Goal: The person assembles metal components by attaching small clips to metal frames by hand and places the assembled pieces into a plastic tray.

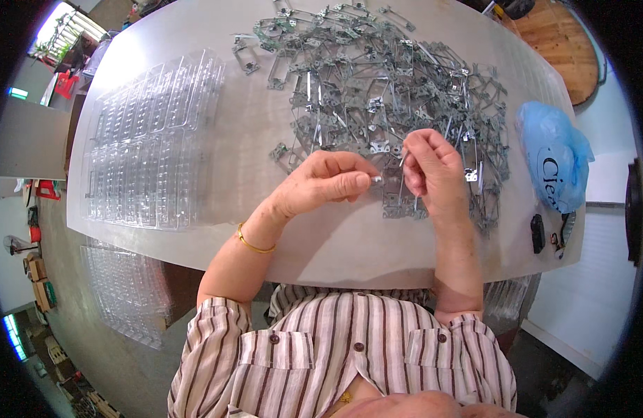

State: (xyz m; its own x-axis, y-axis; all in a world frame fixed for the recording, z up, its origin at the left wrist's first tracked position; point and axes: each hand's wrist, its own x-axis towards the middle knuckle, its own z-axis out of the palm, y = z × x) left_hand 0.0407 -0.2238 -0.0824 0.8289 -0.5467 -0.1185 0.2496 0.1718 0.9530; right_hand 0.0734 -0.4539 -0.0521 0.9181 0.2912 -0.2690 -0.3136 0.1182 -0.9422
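My left hand (326, 177) is closed in a pinch, with a small shiny metal piece (377, 179) at the tips of its thumb and forefinger. Close by on the right, my right hand (433, 167) has its fingers curled and pressed together around a thin metal strip (403, 159). Whether the two pieces belong to one part I cannot tell. Both hands are over the near edge of a large, tangled heap of grey metal brackets (363, 90), many with flat punched plates and long thin rods.
Transparent moulded plastic trays (143, 167) lie on the pale table (321, 244) at left. More trays (126, 289) are lower down beside the table. A blue plastic bag (555, 157) and a small black object (537, 233) lie at right. Beyond stands a round wooden top (558, 45).
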